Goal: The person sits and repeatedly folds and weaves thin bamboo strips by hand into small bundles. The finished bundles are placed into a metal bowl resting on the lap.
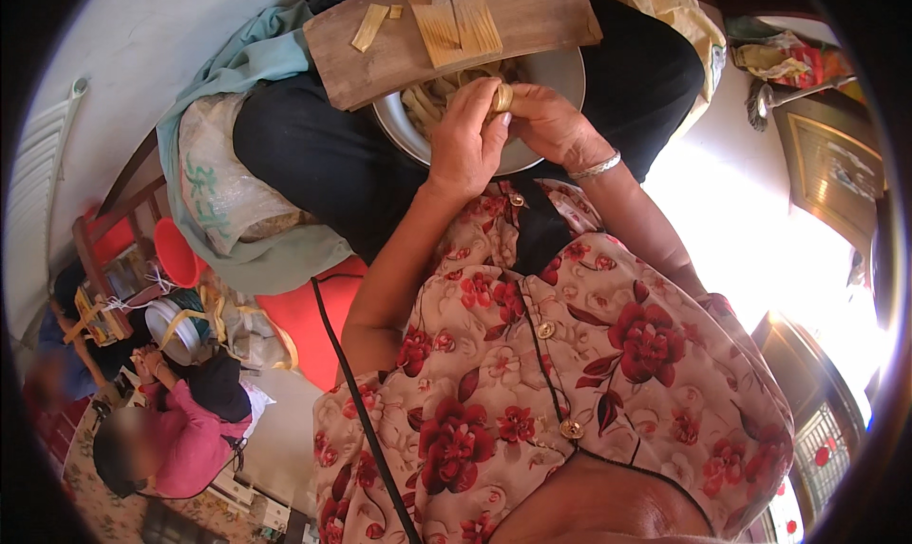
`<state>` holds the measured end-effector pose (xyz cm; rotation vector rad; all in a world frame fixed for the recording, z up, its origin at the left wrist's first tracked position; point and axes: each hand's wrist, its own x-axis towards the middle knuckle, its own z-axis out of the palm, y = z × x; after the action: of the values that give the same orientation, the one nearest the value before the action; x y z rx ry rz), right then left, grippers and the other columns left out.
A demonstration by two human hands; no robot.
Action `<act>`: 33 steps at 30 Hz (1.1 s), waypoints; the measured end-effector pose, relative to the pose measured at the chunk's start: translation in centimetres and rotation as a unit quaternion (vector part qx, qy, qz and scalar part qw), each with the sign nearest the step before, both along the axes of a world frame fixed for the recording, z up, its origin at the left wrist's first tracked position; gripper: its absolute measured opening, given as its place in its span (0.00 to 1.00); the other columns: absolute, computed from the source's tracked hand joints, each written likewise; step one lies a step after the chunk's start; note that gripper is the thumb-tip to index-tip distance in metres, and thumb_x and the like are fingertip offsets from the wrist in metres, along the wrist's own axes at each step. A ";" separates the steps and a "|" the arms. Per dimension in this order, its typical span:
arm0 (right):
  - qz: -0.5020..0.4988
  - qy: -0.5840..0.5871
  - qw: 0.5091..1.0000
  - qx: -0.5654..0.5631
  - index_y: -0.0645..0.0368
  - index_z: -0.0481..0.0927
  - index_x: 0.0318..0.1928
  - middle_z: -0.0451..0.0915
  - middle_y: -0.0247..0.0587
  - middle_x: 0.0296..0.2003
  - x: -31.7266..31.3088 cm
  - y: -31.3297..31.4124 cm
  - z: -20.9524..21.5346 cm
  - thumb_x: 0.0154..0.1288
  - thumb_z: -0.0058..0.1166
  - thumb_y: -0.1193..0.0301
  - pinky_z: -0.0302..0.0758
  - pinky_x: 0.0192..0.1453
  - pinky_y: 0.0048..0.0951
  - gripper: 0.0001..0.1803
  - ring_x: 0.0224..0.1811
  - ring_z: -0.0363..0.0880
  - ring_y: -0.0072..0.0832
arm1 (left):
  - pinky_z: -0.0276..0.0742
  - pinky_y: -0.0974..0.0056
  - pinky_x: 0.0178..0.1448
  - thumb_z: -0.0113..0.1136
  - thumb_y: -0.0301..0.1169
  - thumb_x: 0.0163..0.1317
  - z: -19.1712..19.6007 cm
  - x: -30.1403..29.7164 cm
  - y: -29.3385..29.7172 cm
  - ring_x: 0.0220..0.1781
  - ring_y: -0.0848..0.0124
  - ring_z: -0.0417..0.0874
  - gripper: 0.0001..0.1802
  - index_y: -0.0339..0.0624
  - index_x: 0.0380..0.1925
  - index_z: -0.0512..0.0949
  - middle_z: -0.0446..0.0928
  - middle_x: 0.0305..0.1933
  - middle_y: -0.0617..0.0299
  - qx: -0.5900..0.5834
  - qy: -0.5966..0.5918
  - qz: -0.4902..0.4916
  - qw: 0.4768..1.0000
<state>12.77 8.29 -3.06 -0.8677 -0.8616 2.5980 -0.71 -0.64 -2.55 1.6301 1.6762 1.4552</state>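
Over a pale basin (573,80) on my lap, my left hand (464,140) and my right hand (548,124) meet, fingertips closed on a small rolled yellowish strip (503,97). What the strip is made of I cannot tell. More flat yellowish strips (421,102) lie inside the basin, partly hidden behind my hands. Just beyond my fingers a wooden board (541,17) spans the basin and my legs. On it sits a lighter wood block (467,31) with a slit down its middle. Two short strip pieces (370,27) rest on the board's left side.
A plastic bag (214,169) lies beside my left leg, over a green cloth (285,259). Lower left, another person in a pink top (199,439) sits with hands together near a red bucket (178,252). A white radiator (47,164) stands along the left wall.
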 end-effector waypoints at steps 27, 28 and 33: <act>-0.209 -0.160 0.834 0.485 0.72 0.81 0.36 0.75 0.36 0.46 -0.9 -0.8 6.2 0.64 0.55 0.80 0.70 0.53 0.23 0.05 0.46 0.75 0.25 | 0.52 0.74 0.19 0.54 0.35 0.69 2.2 -1.7 -2.0 0.18 0.81 0.60 0.10 0.38 0.36 0.76 0.69 0.21 0.66 -0.312 -0.627 -0.119 0.704; -0.247 -0.122 0.890 0.362 0.72 0.81 0.36 0.75 0.35 0.46 -1.1 -0.3 4.6 0.65 0.55 0.79 0.70 0.54 0.23 0.06 0.46 0.75 0.26 | 0.55 0.72 0.19 0.54 0.35 0.69 2.3 -1.8 -1.9 0.17 0.77 0.63 0.10 0.39 0.37 0.76 0.71 0.22 0.64 -0.315 -0.569 -0.117 0.751; -0.273 0.006 0.953 0.131 0.70 0.80 0.42 0.75 0.34 0.43 -1.0 -0.4 1.3 0.70 0.51 0.75 0.70 0.53 0.26 0.09 0.46 0.75 0.25 | 0.71 0.60 0.27 0.54 0.32 0.67 2.8 -0.8 -2.8 0.25 0.55 0.77 0.07 0.41 0.37 0.76 0.77 0.28 0.55 -0.145 0.128 0.019 0.981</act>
<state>11.79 7.94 -1.73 -0.8631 -0.7997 1.9627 -1.53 -3.49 0.28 1.6803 1.9614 0.9888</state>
